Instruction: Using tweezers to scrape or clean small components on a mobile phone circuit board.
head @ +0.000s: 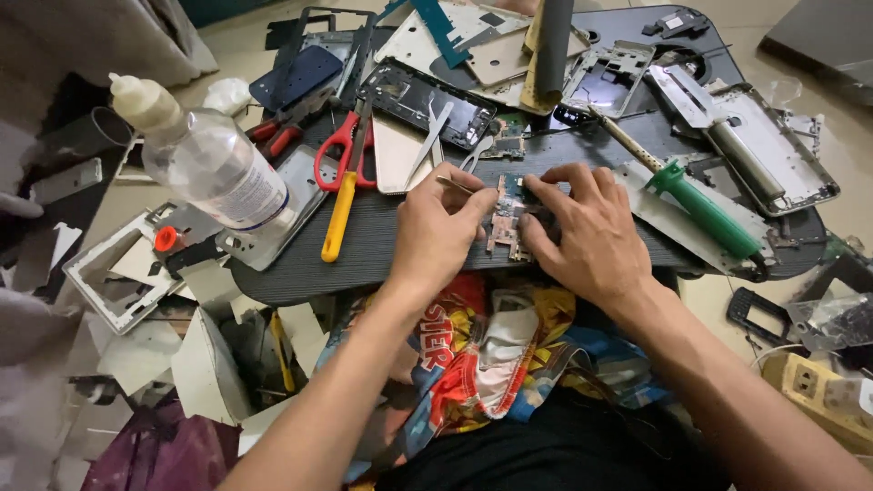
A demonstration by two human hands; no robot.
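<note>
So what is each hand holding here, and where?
Left hand pinches a thin metal tool near its end; right hand presses the small circuit board down with its fingertips.

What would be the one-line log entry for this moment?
left hand: holds thin tool | right hand: pressing circuit board | surface: dark board | nearby: scissors, green-handled tool

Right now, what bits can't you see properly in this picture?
All in the head view:
- Circuit board: partly covered by the left hand and right hand; its parts are too small to tell.
- Thin tool in the left hand: most of it is hidden by the fingers.
- Right fingertips: whether they pinch or only press the board is unclear.
- Dark work board: its far end is buried under phone frames.
</note>
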